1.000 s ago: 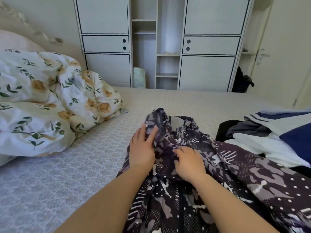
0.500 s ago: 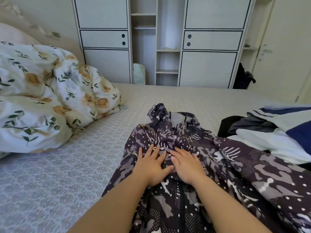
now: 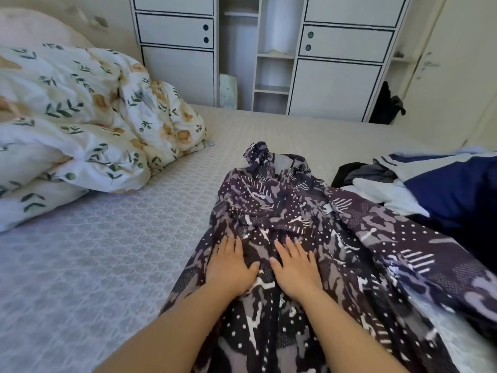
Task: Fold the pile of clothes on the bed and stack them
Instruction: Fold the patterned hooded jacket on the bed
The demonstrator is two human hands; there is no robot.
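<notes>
A dark patterned garment [image 3: 309, 211] with grey, white and dotted print lies spread lengthwise on the bed [image 3: 94, 251], its bunched collar end pointing away from me. My left hand [image 3: 228, 267] lies flat on the cloth with straight fingers. My right hand [image 3: 295, 267] presses flat beside it, thumbs nearly meeting. A pile of other clothes [image 3: 430, 184] in navy, white and black sits at the right, partly under the garment's edge.
A bunched floral duvet [image 3: 88, 125] fills the left side of the bed. A white wardrobe [image 3: 269, 49] with open shelves stands beyond the far edge. A dark bag [image 3: 387, 103] hangs by the door at the right.
Both hands slid down the garment from near the collar toward me and flattened on it. The cloth lies smoother and more spread out than before.
</notes>
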